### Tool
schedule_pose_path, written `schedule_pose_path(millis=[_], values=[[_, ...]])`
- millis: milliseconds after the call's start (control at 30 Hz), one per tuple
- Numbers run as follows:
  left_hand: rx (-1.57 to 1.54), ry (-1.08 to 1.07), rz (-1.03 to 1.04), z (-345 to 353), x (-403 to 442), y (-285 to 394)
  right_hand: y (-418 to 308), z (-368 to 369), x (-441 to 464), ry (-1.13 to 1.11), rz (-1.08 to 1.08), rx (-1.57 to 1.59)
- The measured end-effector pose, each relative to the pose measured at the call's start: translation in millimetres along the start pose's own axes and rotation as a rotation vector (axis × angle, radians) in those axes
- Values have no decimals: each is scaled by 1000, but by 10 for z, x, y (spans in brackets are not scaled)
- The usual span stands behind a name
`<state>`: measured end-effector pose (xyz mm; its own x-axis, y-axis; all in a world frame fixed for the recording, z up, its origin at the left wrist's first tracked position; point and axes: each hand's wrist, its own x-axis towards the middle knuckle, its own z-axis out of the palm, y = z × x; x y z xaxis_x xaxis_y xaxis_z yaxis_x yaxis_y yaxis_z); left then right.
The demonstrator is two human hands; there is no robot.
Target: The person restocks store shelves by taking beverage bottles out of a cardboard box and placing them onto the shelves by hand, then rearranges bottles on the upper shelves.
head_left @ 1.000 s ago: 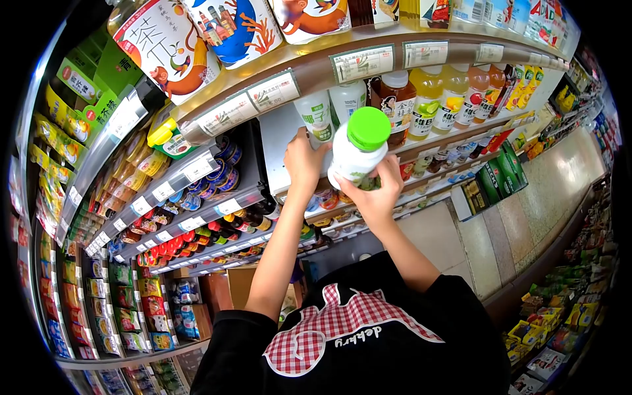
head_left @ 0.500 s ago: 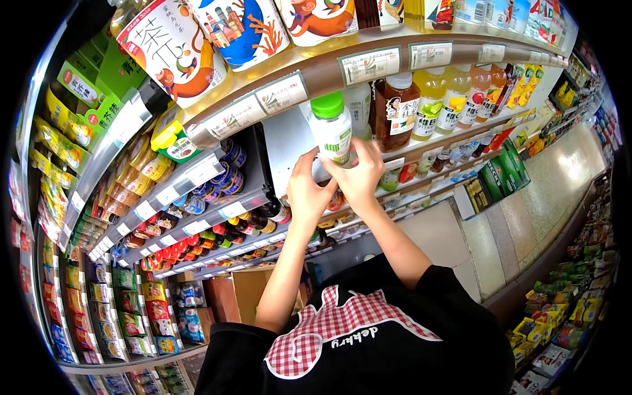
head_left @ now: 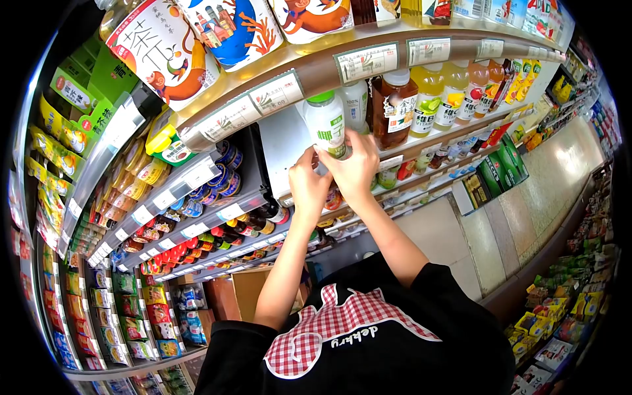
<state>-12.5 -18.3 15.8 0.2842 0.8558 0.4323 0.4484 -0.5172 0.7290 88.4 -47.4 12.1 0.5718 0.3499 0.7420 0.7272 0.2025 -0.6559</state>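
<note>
A white drink bottle (head_left: 324, 125) with a green cap stands nearly upright at the front of a white shelf, its green-lettered label towards me. The top of its cap tucks under the edge of the shelf above. My right hand (head_left: 355, 168) holds the bottle's lower right side, fingers curled behind it. From the lower left, my left hand (head_left: 309, 184) grips near the base with bent fingers. Right beside the bottle is another pale bottle (head_left: 355, 105), then a brown tea bottle (head_left: 395, 108).
Above runs a brown shelf edge (head_left: 322, 72) with price tags, bearing large tea bottles (head_left: 164, 49). Yellow drink bottles (head_left: 426, 99) line up to the right. Jars (head_left: 227, 181) fill lower shelves at left. A green carton (head_left: 503, 168) sits by the aisle floor (head_left: 520, 224).
The bottle has moved back and slightly left, its cap now partly under the upper shelf edge. Its label has turned more towards me. Both hands moved along with it.
</note>
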Motion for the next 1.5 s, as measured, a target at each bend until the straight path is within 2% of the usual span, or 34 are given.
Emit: schedule_pose_path(millis=[233,333,633,933,1033,1500], values=[[-3,-13,7,0,80,-61,40,103,-14,11,17,1],[-46,30,90,35,113,-150,43,143,-14,11,29,-1],[-94,32,92,74,148,-231,75,183,-14,25,-6,2],[130,48,84,73,90,-195,136,119,-95,-42,24,-55],[117,13,21,61,79,-147,129,102,-99,-60,43,-71],[134,-39,26,34,95,-252,148,146,-140,-45,55,-89]])
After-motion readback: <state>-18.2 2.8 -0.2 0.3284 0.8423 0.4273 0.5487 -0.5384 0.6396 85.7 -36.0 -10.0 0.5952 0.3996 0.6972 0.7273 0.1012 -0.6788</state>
